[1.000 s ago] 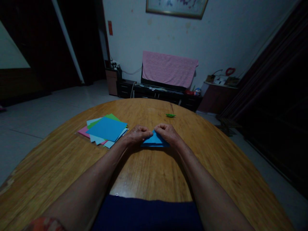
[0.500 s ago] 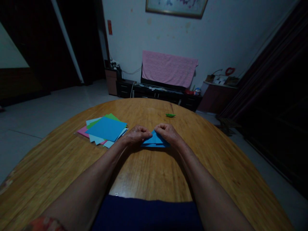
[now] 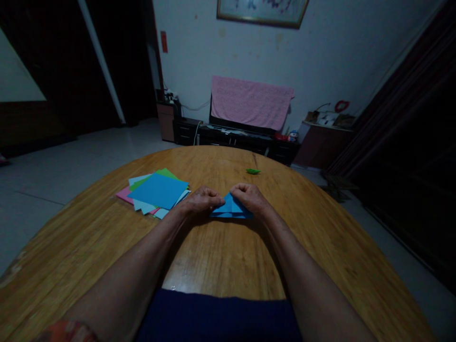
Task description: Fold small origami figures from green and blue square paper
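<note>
A folded blue paper [image 3: 231,209] lies on the round wooden table [image 3: 221,256] in front of me. My left hand [image 3: 201,200] is curled, its fingertips pinching the paper's left edge. My right hand [image 3: 250,197] is curled too and pinches the paper's upper right fold. Both hands rest on the tabletop with the paper between them. Part of the paper is hidden under the fingers.
A stack of coloured paper sheets [image 3: 156,192], blue on top, lies left of my hands. A small green folded piece [image 3: 253,171] sits farther back on the table. Beyond the table stands a low cabinet with a pink cloth [image 3: 250,102].
The paper's folds have closed in slightly and its lower edge looks narrower. My hands have stayed almost in the same place.
</note>
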The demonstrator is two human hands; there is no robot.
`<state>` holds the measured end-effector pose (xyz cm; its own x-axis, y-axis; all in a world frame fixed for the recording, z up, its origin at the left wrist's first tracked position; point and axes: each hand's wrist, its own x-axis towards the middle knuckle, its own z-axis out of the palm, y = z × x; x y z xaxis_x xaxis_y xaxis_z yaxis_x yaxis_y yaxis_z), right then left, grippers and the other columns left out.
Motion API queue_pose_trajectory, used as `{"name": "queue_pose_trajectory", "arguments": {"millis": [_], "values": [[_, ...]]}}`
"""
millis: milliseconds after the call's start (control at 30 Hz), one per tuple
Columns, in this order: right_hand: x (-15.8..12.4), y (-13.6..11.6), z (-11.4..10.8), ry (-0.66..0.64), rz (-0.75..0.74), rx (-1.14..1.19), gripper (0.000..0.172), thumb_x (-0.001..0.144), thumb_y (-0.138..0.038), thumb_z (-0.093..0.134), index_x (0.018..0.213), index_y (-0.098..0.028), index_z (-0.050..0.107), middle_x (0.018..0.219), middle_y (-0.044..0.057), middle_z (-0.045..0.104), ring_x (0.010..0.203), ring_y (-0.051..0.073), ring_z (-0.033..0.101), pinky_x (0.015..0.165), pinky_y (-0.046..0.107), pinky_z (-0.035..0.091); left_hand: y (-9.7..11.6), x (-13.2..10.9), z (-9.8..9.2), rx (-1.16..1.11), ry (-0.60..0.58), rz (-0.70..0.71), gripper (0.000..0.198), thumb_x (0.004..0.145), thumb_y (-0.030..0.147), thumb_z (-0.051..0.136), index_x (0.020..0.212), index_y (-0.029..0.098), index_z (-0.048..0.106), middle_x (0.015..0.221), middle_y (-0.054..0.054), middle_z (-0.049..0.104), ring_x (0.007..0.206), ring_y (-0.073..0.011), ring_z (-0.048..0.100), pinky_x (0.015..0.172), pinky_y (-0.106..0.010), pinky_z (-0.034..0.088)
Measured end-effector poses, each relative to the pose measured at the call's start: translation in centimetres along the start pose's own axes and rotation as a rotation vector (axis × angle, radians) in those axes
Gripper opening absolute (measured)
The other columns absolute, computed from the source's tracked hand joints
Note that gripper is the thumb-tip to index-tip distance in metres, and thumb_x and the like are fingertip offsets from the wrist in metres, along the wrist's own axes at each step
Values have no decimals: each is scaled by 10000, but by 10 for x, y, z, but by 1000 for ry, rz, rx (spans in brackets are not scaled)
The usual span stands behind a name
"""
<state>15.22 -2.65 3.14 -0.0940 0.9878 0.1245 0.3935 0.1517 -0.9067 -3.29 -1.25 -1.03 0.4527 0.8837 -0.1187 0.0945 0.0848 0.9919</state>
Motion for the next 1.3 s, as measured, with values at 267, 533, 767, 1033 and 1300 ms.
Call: {"name": "queue_pose_trajectory", "arguments": {"millis": [267, 533, 767, 1033, 1300], "values": [[0, -2, -4, 57, -14, 6, 253, 659, -420, 579, 604, -176, 545, 580, -32, 454, 542, 91, 368, 509, 232, 299, 8, 0, -8, 140, 0, 28, 373, 667, 445, 697, 523, 158, 508, 481, 32, 425, 445, -64, 342, 455, -237, 224], [1, 0, -7, 64, -16, -3, 257, 659, -425, 585, 610, -175, 549, 583, -33, 454, 548, 93, 372, 524, 237, 304, 6, 1, -8, 128, 7, -11, 351, 658, 444, 709, 550, 158, 536, 489, 22, 458, 441, -72, 373, 446, -233, 245], [2, 1, -11, 96, 2, 28, 269, 637, -438, 598, 627, -171, 570, 589, -29, 466, 555, 96, 372, 538, 244, 308, 4, 0, -8, 93, -2, -52, 308, 661, 427, 708, 590, 154, 585, 533, -5, 539, 455, -84, 440, 447, -229, 288], [2, 3, -12, 103, 23, 26, 267, 644, -435, 600, 623, -171, 566, 575, -28, 462, 543, 95, 367, 518, 237, 299, 4, -2, -9, 65, -70, -64, 316, 677, 410, 690, 551, 150, 561, 522, -29, 565, 429, -84, 447, 434, -229, 297], [3, 5, -18, 144, 38, -9, 266, 636, -434, 600, 624, -168, 586, 579, -17, 491, 550, 105, 389, 510, 239, 303, 6, -4, -8, 67, -52, -53, 283, 683, 373, 689, 560, 146, 574, 562, -68, 608, 499, -110, 515, 476, -243, 350]]}}
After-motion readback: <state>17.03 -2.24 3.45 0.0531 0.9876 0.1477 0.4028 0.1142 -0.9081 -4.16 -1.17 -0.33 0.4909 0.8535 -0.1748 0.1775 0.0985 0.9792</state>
